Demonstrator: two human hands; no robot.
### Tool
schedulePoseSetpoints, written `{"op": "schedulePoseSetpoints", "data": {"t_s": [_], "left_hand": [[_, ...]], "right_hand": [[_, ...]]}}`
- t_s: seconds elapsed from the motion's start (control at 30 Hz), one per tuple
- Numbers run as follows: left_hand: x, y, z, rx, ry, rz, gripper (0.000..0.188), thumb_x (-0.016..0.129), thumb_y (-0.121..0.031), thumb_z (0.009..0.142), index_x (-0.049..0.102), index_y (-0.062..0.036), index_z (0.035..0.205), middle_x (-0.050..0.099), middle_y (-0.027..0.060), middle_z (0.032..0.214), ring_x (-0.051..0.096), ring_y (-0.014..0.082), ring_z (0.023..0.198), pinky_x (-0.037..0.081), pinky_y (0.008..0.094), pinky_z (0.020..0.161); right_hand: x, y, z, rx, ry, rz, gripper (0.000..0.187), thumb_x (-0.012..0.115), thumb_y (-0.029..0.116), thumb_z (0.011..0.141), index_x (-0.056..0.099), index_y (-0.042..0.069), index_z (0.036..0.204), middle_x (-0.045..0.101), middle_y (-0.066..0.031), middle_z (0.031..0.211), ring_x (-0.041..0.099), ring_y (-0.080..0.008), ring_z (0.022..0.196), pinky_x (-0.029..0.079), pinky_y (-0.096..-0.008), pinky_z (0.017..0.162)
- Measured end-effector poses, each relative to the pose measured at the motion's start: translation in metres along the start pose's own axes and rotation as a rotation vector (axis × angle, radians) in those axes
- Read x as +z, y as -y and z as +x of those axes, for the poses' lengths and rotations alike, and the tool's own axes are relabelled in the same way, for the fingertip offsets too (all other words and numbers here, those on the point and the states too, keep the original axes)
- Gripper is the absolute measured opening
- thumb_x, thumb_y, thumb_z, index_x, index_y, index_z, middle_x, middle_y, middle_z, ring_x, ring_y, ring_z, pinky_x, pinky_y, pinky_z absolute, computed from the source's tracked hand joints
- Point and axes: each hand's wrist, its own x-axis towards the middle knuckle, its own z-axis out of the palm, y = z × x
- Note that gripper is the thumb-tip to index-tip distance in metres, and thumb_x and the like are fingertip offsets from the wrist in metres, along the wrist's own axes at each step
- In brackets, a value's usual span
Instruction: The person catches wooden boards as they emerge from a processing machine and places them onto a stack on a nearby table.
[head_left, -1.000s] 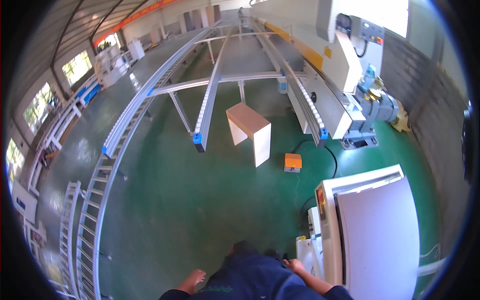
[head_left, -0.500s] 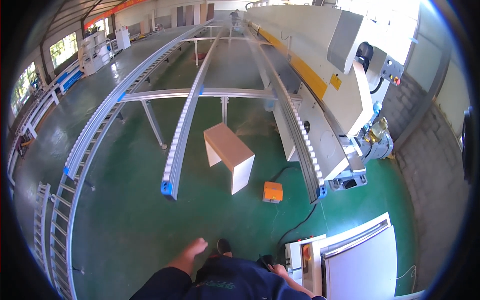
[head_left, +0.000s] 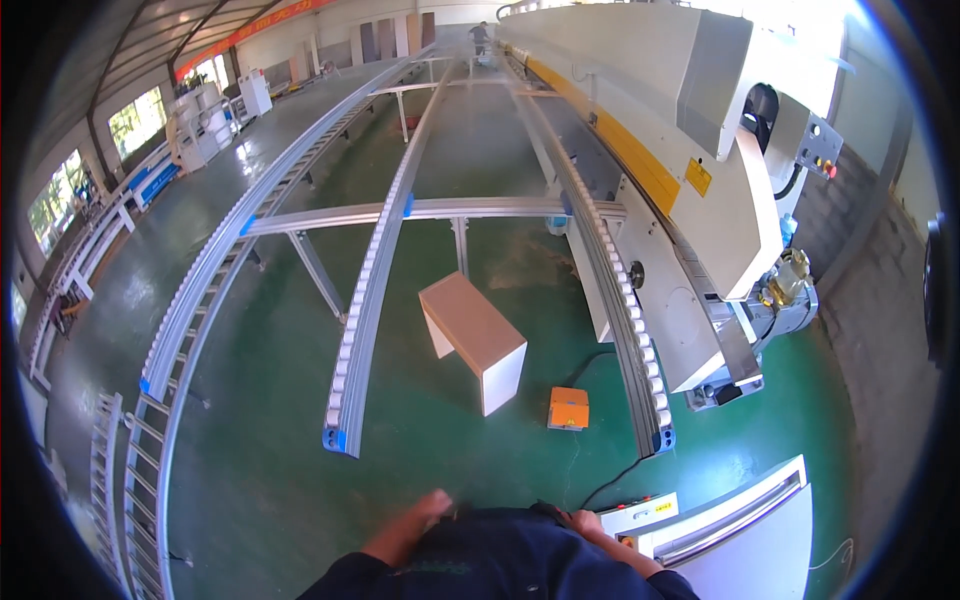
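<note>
My left hand (head_left: 430, 503) hangs in front of my dark blue jacket (head_left: 490, 550), its fingers curled in and nothing showing in them. Close against the jacket on the right is my right hand (head_left: 582, 522), fingers closed around or beside a small dark shape that I cannot make out. A white machine cabinet with a sloping top (head_left: 740, 545) stands just right of that hand. Ahead on the green floor are a small bench (head_left: 475, 325) with a brown top and white sides, and an orange foot pedal (head_left: 568, 408).
Long aluminium roller rails (head_left: 355, 375) run away ahead, joined by a crossbar (head_left: 480, 208). Along the right stretches a large white machine with a yellow stripe (head_left: 640, 145). A ladder-like roller track (head_left: 148, 480) lies left. Far off stands another person (head_left: 479, 38). A black cable (head_left: 610, 483) crosses the floor.
The view has tilted and shifted, so the rail ends and bench sit lower and nearer my hands. My left hand has swung forward and right, nearer my body's middle. The right hand stays at the jacket.
</note>
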Motion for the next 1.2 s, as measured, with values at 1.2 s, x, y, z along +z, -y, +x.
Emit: {"op": "schedulePoseSetpoints", "data": {"t_s": [1.2], "left_hand": [[-0.013,0.071,0.016,0.588,0.086,0.877,0.02,0.055,-0.015,0.087,0.062,-0.0074,0.104,0.059,0.019,0.101,0.059,0.0374,0.095,0.049,0.0442,0.078]], "right_hand": [[-0.285,0.079,-0.031,-0.395,-0.092,1.289,0.041,0.054,0.028,0.096,0.051,-0.001,0.125,0.062,-0.0135,0.112,0.063,-0.0247,0.098,0.049,-0.036,0.088]]}}
